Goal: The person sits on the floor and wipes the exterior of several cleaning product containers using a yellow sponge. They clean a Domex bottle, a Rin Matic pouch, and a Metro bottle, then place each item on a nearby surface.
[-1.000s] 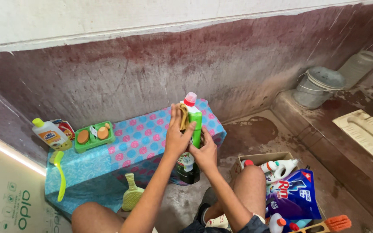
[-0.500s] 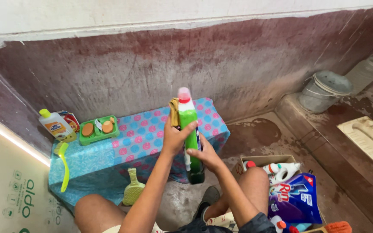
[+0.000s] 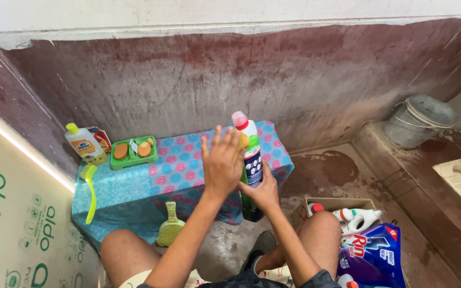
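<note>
From the head camera, looking down: the person sits low with bare knees up, both arms reaching forward to a tall green bottle (image 3: 252, 176) with a white neck and a red cap. The bottle stands upright in front of the near edge of a low table (image 3: 134, 186) draped in a blue cloth with pink dots, held just off the stained concrete floor or resting near it; I cannot tell which.

The right hand (image 3: 265, 191) is wrapped round the lower half of the bottle, fingers closed on it. The left hand (image 3: 221, 164) lies flat against the upper part of the bottle with its fingers spread wide and pointing up; a bit of yellow cloth (image 3: 243, 141) peeks out between that hand and the bottle's neck.

On the table, well off to the left, sits a green tray (image 3: 133, 153) holding round brown pieces. Beside it, against the wall, stands a white bottle with a yellow cap (image 3: 85, 145) and a small red packet (image 3: 102, 140) just behind it. A lime-green brush (image 3: 89, 192) lies along the left edge of the table. A green scrubber (image 3: 170, 226) leans at the foot of the table, near the left knee.

To the right, by the right knee, an open cardboard box (image 3: 337, 205) holds white bottles with red caps (image 3: 356, 217), and a blue pouch (image 3: 372, 256) lies in front of it. Farther right, on a raised ledge, stands a metal bucket (image 3: 420, 121).
</note>
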